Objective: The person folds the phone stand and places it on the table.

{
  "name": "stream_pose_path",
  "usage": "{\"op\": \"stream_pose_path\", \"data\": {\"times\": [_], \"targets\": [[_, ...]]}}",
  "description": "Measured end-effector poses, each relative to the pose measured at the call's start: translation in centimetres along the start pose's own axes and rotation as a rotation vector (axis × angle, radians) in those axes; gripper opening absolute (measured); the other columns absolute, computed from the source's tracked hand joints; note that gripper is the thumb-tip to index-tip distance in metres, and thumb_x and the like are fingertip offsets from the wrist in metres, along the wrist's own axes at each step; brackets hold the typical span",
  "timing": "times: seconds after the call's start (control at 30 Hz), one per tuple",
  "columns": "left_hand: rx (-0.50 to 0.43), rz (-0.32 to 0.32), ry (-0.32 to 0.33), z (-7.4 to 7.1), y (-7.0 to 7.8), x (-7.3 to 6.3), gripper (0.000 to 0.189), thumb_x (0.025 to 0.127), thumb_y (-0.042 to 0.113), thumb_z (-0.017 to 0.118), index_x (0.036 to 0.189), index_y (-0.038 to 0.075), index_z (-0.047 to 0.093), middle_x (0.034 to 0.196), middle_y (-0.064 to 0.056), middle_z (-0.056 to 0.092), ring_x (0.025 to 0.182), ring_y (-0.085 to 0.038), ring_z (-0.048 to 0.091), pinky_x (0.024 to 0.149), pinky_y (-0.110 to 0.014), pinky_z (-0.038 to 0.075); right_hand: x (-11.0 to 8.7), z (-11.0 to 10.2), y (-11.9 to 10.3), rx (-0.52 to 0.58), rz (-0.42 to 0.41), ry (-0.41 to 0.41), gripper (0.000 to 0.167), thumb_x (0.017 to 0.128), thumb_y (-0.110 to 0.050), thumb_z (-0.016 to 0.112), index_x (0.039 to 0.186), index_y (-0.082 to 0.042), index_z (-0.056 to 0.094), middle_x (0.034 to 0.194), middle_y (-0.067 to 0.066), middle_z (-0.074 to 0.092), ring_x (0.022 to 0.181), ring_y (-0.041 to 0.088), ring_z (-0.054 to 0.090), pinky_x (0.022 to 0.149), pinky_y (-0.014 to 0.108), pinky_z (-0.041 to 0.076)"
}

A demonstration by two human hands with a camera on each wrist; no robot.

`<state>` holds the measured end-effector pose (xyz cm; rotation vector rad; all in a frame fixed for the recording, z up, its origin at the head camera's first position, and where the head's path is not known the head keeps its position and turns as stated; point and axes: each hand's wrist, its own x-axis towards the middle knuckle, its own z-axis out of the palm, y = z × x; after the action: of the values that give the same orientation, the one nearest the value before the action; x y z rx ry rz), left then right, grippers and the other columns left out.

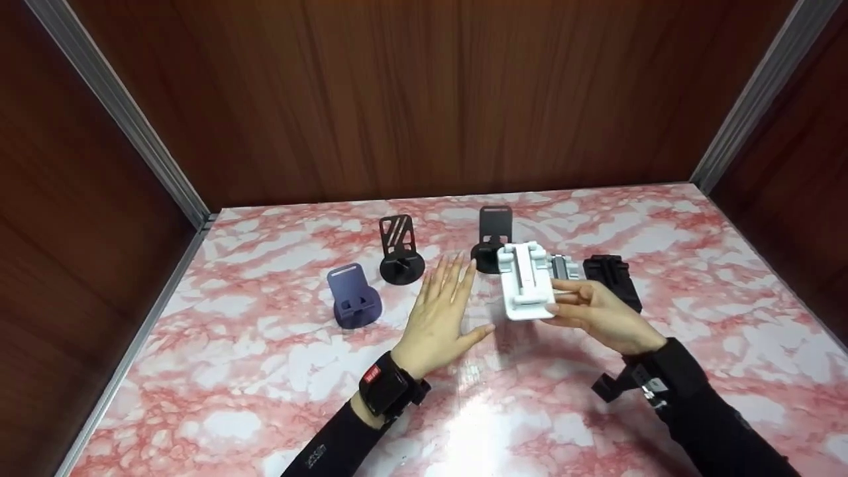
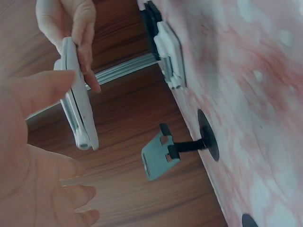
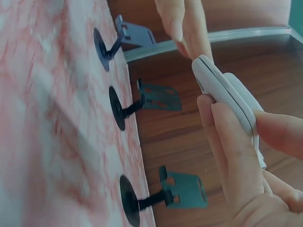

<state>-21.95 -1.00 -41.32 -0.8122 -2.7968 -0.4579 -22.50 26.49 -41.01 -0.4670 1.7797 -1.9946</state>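
My right hand pinches a folded white phone stand by its right edge, thumb on one face and fingers behind. In the right wrist view the stand is a slim folded slab, raised off the table. To its left, my left hand is spread with straight fingers, palm down and holding nothing. In the left wrist view its thumb overlaps the stand.
Upright on the pink marbled table are a purple phone stand, a black slotted one and a dark one. Behind my right hand lie a white-and-grey folded stand and a black folded one. Wood-look panels enclose the table.
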Motion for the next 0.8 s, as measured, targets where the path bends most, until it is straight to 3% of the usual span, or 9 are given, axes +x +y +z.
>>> {"op": "stream_pose_path", "data": {"times": [0.2, 0.33, 0.47, 0.63, 0.8], "targets": [[0.06, -0.005, 0.03, 0.6, -0.9, -0.7, 0.095, 0.084, 0.067, 0.043, 0.149, 0.011, 0.004, 0.157, -0.008, 0.001, 0.145, -0.025, -0.001, 0.119, -0.045, 0.005, -2.1, -2.2, 0.5, 0.001, -0.004, 0.012, 0.066, 0.09, 0.005, 0.05, 0.139, 0.019, 0.008, 0.118, 0.003, 0.063, 0.109, 0.017, 0.061, 0.094, 0.032, 0.049], [0.069, -0.034, 0.001, 1.0, -1.7, -1.4, 0.094, 0.084, 0.068, 0.04, 0.149, 0.01, 0.006, 0.157, -0.007, 0.002, 0.145, -0.024, -0.002, 0.119, -0.045, 0.004, -3.7, -3.8, 1.0, 0.019, -0.004, 0.017, 0.062, 0.092, 0.005, 0.046, 0.139, 0.019, 0.008, 0.118, 0.001, 0.063, 0.108, 0.015, 0.061, 0.093, 0.03, 0.05], [0.075, -0.066, -0.027, 1.3, -2.3, -1.9, 0.093, 0.084, 0.07, 0.038, 0.149, 0.01, 0.009, 0.157, -0.007, 0.001, 0.145, -0.025, -0.005, 0.119, -0.045, 0.006, -5.1, -5.4, 1.4, 0.082, -0.029, 0.018, 0.049, 0.093, 0.008, 0.043, 0.139, 0.008, 0.028, 0.118, 0.003, 0.064, 0.107, 0.017, 0.062, 0.093, 0.029, 0.05], [0.069, -0.07, -0.029, 1.3, -2.8, -2.2, 0.091, 0.085, 0.069, 0.038, 0.149, 0.009, 0.014, 0.157, -0.009, 0.003, 0.145, -0.025, -0.004, 0.119, -0.045, 0.006, -6.4, -7.3, 1.5, 0.165, -0.063, 0.02, 0.042, 0.093, 0.011, 0.038, 0.124, -0.013, 0.052, 0.119, 0.006, 0.064, 0.107, 0.018, 0.062, 0.093, 0.028, 0.049], [0.065, -0.07, -0.01, 1.2, -3.1, -2.2, 0.09, 0.085, 0.067, 0.041, 0.149, 0.009, 0.015, 0.156, -0.011, 0.007, 0.145, -0.026, -0.001, 0.119, -0.045, 0.007, -7.3, -9.0, 1.2, 0.206, -0.09, 0.046, 0.045, 0.093, 0.013, 0.034, 0.121, -0.013, 0.057, 0.118, 0.007, 0.064, 0.106, 0.017, 0.063, 0.091, 0.027, 0.05]]}}
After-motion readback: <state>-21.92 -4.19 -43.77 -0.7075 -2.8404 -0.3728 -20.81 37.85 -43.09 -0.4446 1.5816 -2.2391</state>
